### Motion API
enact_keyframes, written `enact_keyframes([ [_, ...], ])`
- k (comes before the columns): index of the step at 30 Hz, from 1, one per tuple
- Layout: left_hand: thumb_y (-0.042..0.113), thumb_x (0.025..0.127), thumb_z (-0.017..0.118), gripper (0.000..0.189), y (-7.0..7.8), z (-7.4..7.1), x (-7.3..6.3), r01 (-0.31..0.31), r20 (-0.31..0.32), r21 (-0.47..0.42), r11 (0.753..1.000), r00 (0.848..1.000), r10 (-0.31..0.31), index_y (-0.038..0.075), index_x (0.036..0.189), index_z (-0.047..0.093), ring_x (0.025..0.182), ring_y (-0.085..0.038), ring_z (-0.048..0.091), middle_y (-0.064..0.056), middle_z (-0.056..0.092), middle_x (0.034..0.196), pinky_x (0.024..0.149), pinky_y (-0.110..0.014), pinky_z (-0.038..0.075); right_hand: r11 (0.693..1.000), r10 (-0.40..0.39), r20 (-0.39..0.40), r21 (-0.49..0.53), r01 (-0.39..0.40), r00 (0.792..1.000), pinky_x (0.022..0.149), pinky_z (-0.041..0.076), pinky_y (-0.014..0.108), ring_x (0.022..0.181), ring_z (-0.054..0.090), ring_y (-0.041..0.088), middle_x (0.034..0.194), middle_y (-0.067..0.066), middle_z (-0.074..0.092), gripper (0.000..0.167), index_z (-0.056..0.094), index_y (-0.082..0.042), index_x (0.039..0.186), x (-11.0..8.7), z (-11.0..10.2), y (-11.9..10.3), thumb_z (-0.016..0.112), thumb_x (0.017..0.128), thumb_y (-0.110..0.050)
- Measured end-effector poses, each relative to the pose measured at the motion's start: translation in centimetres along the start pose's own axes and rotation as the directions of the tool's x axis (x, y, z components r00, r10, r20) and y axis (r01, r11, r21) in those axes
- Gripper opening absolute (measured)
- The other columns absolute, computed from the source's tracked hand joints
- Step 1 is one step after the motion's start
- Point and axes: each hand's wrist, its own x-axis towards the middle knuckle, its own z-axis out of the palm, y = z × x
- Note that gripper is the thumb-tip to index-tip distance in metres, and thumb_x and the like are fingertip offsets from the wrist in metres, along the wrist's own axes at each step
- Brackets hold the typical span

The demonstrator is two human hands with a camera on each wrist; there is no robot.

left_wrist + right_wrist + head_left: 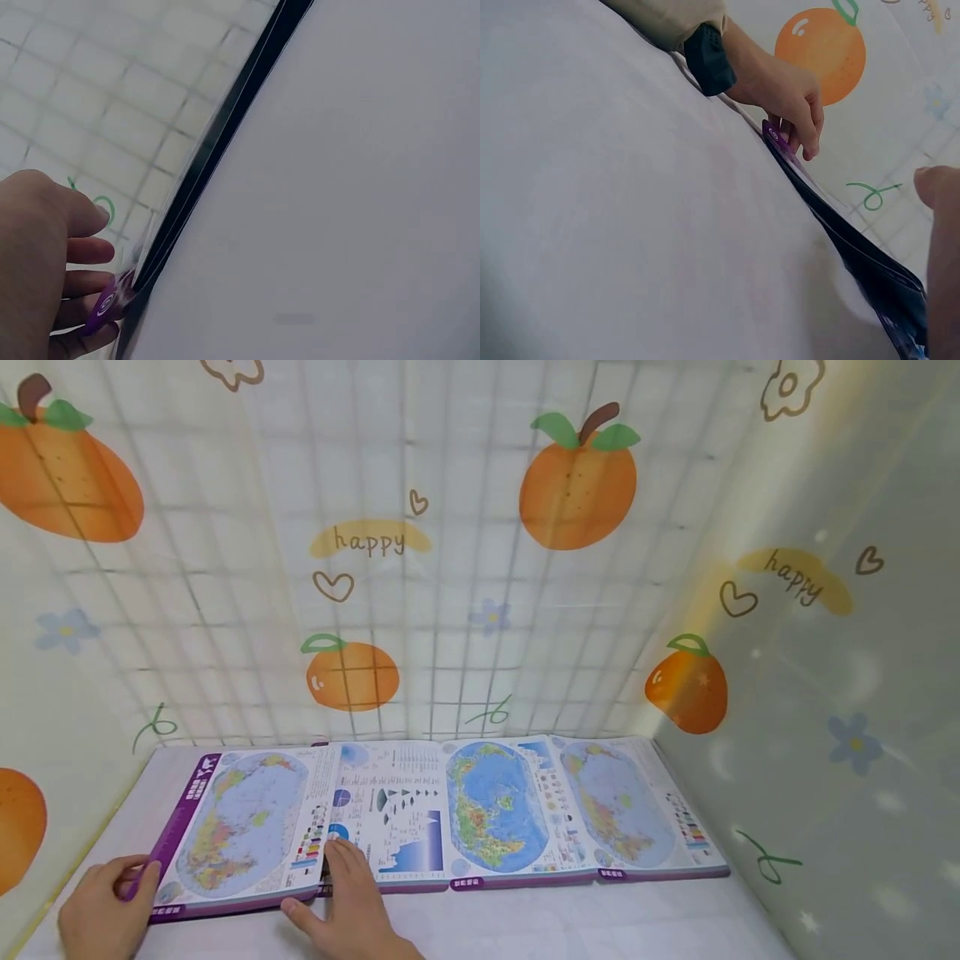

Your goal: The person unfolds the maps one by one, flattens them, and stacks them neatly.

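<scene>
Backdrop: pale printed sheet (pixel 465 452) with a wire grid (pixel 431 602) showing through; print of 5 oranges, blue flowers, hearts, and the word "happy" on 2 yellow smears. Below it, a white tabletop (pixel 570 927). On the tabletop: 4 printed panels in a row, purple along the near edge. Item at far left: left map panel (pixel 243 827), a pale world map with a broad purple strip down its left side and small coloured flags at its right. Next, a chart panel (pixel 405 814) with a pie figure, columns of text and blue profiles; then a blue map panel (pixel 498 806), stronger in colour; then a pale map panel (pixel 622 806) with flags, at the right end. Left hand (pixel 108 906): grasping the left map panel by its purple strip near the front left corner, fingers curled round the edge. Right hand (pixel 348 897): fingers laid at the seam between the left map panel and the chart panel, thumb by the near edge; whether it grasps, cannot tell. Left arm, in the right wrist view: beige sleeve (pixel 664 19), dark piece (pixel 709 60) at the wrist.
</scene>
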Motion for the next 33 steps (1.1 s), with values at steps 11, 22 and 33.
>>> enact_keyframes([
  [11,0.020,0.090,0.080,0.017,1.6,1.8,-1.0,-0.097,-0.038,-0.033,0.995,0.995,0.096,0.005,0.097,0.078,0.071,-0.019,0.051,-0.009,0.060,0.082,0.062,-0.029,0.031,0.996,-0.068,-0.181,-0.068,0.056,0.981,0.122,0.042,0.048,0.147,0.048,0.030,0.153,0.015,0.055,0.083,0.048,0.003,0.152,-0.6,-0.4,2.0,0.066,0.097,-0.055],
  [22,0.021,0.086,0.084,0.014,3.0,2.5,-1.8,-0.153,-0.043,-0.075,0.985,0.988,0.151,0.010,0.094,0.079,0.069,-0.008,0.045,-0.005,0.059,0.083,0.061,-0.024,0.031,0.997,-0.041,-0.245,-0.074,0.023,0.969,0.120,0.043,0.052,0.144,0.050,0.031,0.150,0.015,0.057,0.082,0.051,0.004,0.150,-1.1,-1.2,2.7,0.074,0.092,-0.050],
  [33,0.018,0.085,0.086,0.013,4.4,3.1,-2.7,-0.184,-0.024,-0.089,0.979,0.983,0.182,0.010,0.094,0.080,0.069,-0.008,0.044,-0.002,0.057,0.083,0.059,-0.019,0.029,0.994,-0.040,-0.270,-0.107,0.011,0.962,0.119,0.044,0.054,0.143,0.052,0.033,0.149,0.016,0.059,0.082,0.053,0.005,0.149,-1.8,-2.3,3.9,0.076,0.091,-0.048],
])
